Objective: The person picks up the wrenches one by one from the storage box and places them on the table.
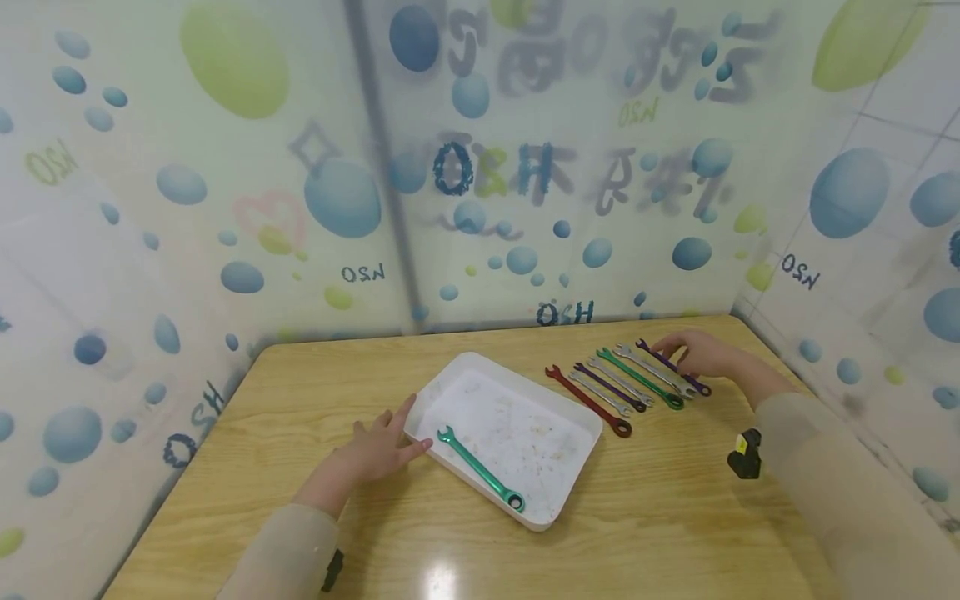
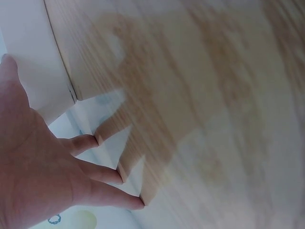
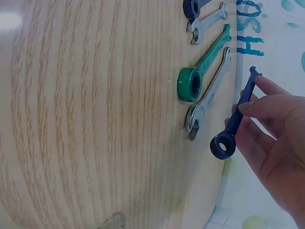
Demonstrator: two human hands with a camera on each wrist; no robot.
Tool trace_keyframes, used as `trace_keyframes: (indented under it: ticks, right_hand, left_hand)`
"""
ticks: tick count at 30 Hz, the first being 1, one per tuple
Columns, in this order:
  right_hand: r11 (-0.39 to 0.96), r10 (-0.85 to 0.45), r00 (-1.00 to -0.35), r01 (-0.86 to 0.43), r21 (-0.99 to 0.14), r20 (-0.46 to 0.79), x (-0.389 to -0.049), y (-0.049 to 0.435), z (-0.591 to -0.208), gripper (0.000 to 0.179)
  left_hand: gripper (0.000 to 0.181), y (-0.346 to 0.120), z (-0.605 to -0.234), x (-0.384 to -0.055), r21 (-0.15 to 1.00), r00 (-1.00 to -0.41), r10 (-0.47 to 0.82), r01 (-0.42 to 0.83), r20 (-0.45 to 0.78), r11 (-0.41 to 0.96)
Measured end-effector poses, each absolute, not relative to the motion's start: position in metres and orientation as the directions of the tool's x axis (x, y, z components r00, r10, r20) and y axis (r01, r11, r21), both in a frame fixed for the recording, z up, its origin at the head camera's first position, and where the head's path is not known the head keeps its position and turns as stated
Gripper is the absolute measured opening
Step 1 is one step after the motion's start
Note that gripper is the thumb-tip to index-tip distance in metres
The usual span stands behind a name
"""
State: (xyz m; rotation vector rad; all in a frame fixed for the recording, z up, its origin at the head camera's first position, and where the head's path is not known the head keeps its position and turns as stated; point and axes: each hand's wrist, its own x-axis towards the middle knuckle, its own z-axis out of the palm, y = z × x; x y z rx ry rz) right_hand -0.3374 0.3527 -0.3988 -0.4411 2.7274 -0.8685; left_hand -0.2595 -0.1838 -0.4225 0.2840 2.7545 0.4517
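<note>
My right hand [image 1: 693, 353] pinches a purple combination wrench [image 3: 233, 125] at its shaft, between thumb and fingers, at the right end of a row of wrenches. In the right wrist view the wrench is tilted, its ring end toward the camera. Beside it lie a silver wrench [image 1: 655, 371] and a green wrench [image 1: 641, 379]. My left hand [image 1: 375, 448] has its fingers spread at the left corner of a white tray [image 1: 573, 408], the thumb at the rim; its other fingertips touch the table in the left wrist view. A teal-green ratchet wrench [image 1: 480, 468] lies inside the tray.
Further left in the row are a red wrench [image 1: 588, 402], a smaller purple wrench [image 1: 611, 387] and more silver ones. The wooden table [image 1: 660, 508] backs onto a curtain-like sheet [image 1: 525, 250] with printed blue and green drops, which also rises at both sides.
</note>
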Motion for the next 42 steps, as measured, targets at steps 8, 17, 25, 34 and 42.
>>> trace_keyframes:
  ticks: [8,17,25,34,42]
  right_hand:
    - [0.798,-0.339,-0.929,-0.201,-0.568,-0.147,-0.346,0.357,-0.407,0.054]
    - [0.839,-0.313,-0.934,-0.188,-0.510,-0.172,-0.359,0.368,-0.419,0.053]
    - [0.845,-0.298,-0.942,-0.187,-0.501,-0.152,-0.365,0.369,-0.428,0.053]
    - [0.864,-0.284,-0.955,-0.217,-0.454,-0.085,-0.366,0.367,-0.429,0.051]
    - [0.860,-0.275,-0.958,-0.205,-0.468,-0.085,-0.368,0.361,-0.430,0.050]
  left_hand:
    - [0.092,-0.184,-0.422,-0.261,0.322,-0.924,0.248,0.150,-0.290,0.935]
    - [0.091,-0.182,-0.422,-0.261,0.324,-0.926,0.242,0.143,-0.291,0.935]
    - [0.092,-0.183,-0.422,-0.259,0.313,-0.929,0.222,0.125,-0.297,0.941]
    - [0.091,-0.183,-0.423,-0.260,0.305,-0.931,0.218,0.125,-0.293,0.944]
    - [0.092,-0.185,-0.428,-0.263,0.312,-0.931,0.214,0.117,-0.297,0.943]
